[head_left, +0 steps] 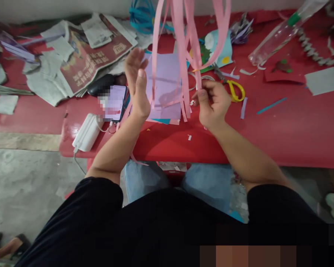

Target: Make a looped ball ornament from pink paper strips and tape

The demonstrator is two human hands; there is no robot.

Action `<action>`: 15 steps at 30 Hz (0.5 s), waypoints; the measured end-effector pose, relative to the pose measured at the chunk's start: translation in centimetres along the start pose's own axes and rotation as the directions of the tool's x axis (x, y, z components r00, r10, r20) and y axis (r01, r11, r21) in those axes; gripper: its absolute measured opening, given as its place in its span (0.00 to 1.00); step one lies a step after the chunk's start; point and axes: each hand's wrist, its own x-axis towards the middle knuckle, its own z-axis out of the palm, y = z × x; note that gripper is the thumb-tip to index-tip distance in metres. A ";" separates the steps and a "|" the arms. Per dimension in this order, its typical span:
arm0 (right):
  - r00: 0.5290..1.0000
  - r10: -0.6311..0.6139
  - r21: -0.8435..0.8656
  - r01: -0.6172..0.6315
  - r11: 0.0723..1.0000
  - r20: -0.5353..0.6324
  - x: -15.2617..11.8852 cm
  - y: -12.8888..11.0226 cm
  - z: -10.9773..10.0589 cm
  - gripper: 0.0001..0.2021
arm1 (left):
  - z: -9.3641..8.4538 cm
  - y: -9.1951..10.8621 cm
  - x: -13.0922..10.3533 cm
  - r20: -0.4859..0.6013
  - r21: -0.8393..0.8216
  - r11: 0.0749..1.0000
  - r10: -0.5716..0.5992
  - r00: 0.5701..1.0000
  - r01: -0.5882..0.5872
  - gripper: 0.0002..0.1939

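Note:
Long pink paper strips (180,48) hang down from above the top of the view, in front of me. My right hand (215,102) pinches the lower part of one strip between thumb and fingers. On the other side of the strips my left hand (139,83) is raised with its fingers apart, holding nothing. Behind the strips lies a stack of purple paper (165,70) on the red table (267,137). Yellow-handled scissors (236,91) rest just beyond my right hand, their blades partly hidden. What the strips' upper ends are fixed to is out of view.
A phone (116,104) is cabled to a white power bank (87,132) at the left. Newspaper (86,63) covers the back left. A clear plastic bottle (275,42), a blue strip (272,105) and paper scraps lie right. Another person's feet (9,248) show at lower left.

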 end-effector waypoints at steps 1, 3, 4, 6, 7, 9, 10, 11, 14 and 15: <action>1.000 -0.021 0.002 0.021 1.000 -0.017 0.1 -0.1 -0.2 0.21 | 0.2 0.0 -0.1 0.047 0.000 0.999 -0.036 0.998 0.036 0.39; 0.997 -0.054 -0.003 0.054 0.999 -0.053 0.4 -0.3 -0.6 0.21 | 0.3 0.4 -0.5 0.049 0.067 0.998 -0.017 0.999 0.013 0.40; 0.996 -0.064 -0.011 0.063 0.998 -0.069 0.5 -0.4 -0.8 0.21 | 0.2 0.7 -0.6 0.021 0.121 0.992 0.021 1.000 -0.023 0.41; 0.993 -0.083 -0.017 0.082 0.996 -0.087 0.7 -0.6 -0.9 0.20 | 0.0 1.3 -0.8 -0.020 0.211 0.974 0.085 0.996 -0.079 0.41; 0.991 -0.095 -0.008 0.095 0.995 -0.089 0.8 -0.6 -0.9 0.19 | -0.1 1.6 -0.9 -0.021 0.212 0.973 0.103 0.994 -0.096 0.41; 0.989 -0.118 0.031 0.121 0.992 -0.087 0.8 -0.6 -0.8 0.16 | -0.1 1.8 -1.1 0.050 0.142 0.988 0.054 0.997 -0.061 0.40; 0.988 -0.124 0.050 0.128 0.990 -0.087 0.8 -0.7 -0.7 0.15 | 0.0 2.0 -1.3 0.114 0.100 0.995 0.001 0.994 -0.013 0.40; 0.988 -0.124 0.063 0.130 0.989 -0.087 0.8 -0.7 -0.6 0.15 | 0.1 2.1 -1.6 0.183 0.079 0.996 -0.057 0.981 0.043 0.39; 0.990 -0.113 0.088 0.120 0.989 -0.086 0.7 -0.9 -0.4 0.15 | 0.2 2.9 -2.4 0.339 0.169 0.981 -0.147 0.929 0.093 0.45; 0.991 -0.105 0.098 0.113 0.989 -0.084 0.7 -1.0 -0.3 0.15 | 0.2 3.1 -2.6 0.370 0.211 0.974 -0.157 0.916 0.082 0.46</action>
